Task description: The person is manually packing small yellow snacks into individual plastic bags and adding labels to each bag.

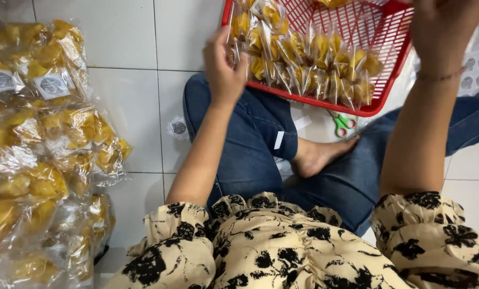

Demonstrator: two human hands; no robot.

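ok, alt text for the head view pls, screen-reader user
Seated cross-legged on white floor tiles, a person reaches the left hand to small clear bags of yellow snacks in a red basket; the right hand is raised above it. Larger filled bags are piled at left.

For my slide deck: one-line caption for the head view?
Seated person's left hand reaches small yellow snack packets in a red basket; right hand raised above.
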